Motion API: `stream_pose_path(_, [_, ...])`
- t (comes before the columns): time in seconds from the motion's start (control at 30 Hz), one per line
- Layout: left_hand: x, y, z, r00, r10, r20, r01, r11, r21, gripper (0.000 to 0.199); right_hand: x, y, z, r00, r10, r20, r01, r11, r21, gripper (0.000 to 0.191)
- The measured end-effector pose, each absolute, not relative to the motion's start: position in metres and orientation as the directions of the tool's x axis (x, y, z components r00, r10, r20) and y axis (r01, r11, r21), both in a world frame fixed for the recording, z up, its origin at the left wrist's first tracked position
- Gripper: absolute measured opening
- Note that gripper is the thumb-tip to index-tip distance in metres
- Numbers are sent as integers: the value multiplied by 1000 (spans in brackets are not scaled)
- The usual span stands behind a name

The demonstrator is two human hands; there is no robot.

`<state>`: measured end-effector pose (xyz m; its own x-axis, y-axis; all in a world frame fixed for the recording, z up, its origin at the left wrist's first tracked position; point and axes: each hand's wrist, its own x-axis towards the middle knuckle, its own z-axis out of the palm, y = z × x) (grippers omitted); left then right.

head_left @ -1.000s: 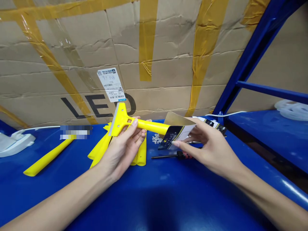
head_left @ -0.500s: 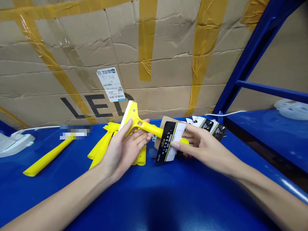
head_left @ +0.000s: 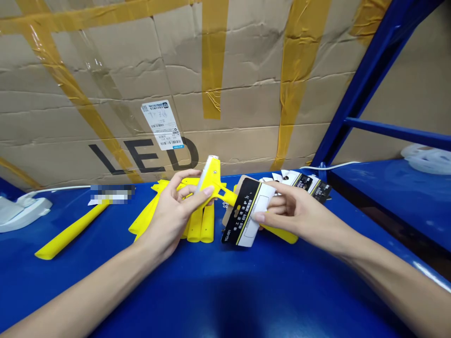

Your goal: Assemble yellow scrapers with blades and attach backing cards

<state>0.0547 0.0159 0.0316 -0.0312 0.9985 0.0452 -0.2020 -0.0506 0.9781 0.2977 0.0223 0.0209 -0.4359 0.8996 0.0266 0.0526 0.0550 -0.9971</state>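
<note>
My left hand [head_left: 176,211] is closed on the head of a yellow scraper [head_left: 212,176], thumb on its face. A black and white card sleeve [head_left: 243,213] surrounds the scraper's handle, whose end sticks out below my right hand [head_left: 294,209]. The fingers of that hand pinch the sleeve. Behind my left hand lie several yellow scraper pieces [head_left: 200,225]. More black and white cards [head_left: 310,183] lie behind my right hand.
On the left of the blue surface [head_left: 197,291] rest another yellow scraper [head_left: 72,230] and a white object [head_left: 26,213]. A taped cardboard box [head_left: 246,94] stands behind. A blue metal frame [head_left: 359,89] rises at the right.
The scraper has slid further through the card sleeve, its handle end now protruding more at the lower right. My left hand has closed round the scraper head and moved right.
</note>
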Motion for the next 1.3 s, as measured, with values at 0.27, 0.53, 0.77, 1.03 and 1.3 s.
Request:
stream_pose_path(0.27, [63, 12, 29, 215, 976, 39, -104, -16, 994, 27, 284, 11, 24, -442, 897, 17, -164, -62, -985, 45])
stream_pose_path(0.53, [62, 17, 31, 349, 935, -57, -430, 214, 877, 37, 259, 22, 40, -308, 946, -99, -379, -217, -900, 27])
stream_pose_path(0.77, [47, 10, 40, 441, 883, -161, -262, 298, 918, 32, 220, 57, 67, -233, 971, 51, -445, -60, -893, 25])
stream_pose_path(1.03, [-19, 7, 56, 427, 892, -147, 123, 103, 987, 33, 199, 95, 63, -305, 952, 31, -193, -30, -981, 25])
stream_pose_path(1.3, [-148, 17, 79, 96, 969, 229, 635, -237, 735, 39, 111, 115, 94, -330, 944, 22, -88, -7, -996, 15])
